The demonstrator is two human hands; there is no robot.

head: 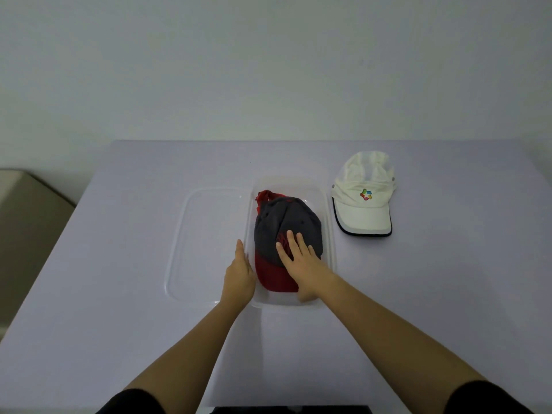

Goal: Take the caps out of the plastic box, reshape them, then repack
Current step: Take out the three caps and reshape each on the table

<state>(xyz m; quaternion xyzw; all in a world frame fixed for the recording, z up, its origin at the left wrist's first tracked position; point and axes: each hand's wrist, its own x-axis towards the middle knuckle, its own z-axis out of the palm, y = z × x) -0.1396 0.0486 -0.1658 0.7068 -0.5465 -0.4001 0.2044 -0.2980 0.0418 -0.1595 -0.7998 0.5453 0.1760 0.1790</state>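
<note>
Both forearms reach in from the bottom edge, dark sleeves at the elbows. Right hand (301, 264) lies palm-down on the dark grey and red cap (283, 234), fingers (289, 239) spread and flat across the crown front where it meets the brim; pressing, not clamped on anything. Thumb sits low near the box's near rim. Left hand (240, 271) stands on edge, palm facing right, fingers together and straight, against the left wall of the clear plastic box (330, 234), just beside the brim. Not gripping.

The grey/red cap is inside the box. Long axis runs near-to-far: red brim toward the person, crown away, red back strap at the far end, bunched up above the crown. Right side of the brim is covered by the right hand; embroidery on the crown front is partly under the fingers, unreadable.

Clear lid (194, 243) lies flat on the counter (119, 294), touching the box's left side. Both are transparent, so edges are faint; the lid's near right corner is hidden under the left hand.

White cap (363, 195) sits on the counter just right of the box, apart from it. Same orientation: dark-edged brim toward the person, crumpled crown away, small multicoloured logo on the front.
</note>
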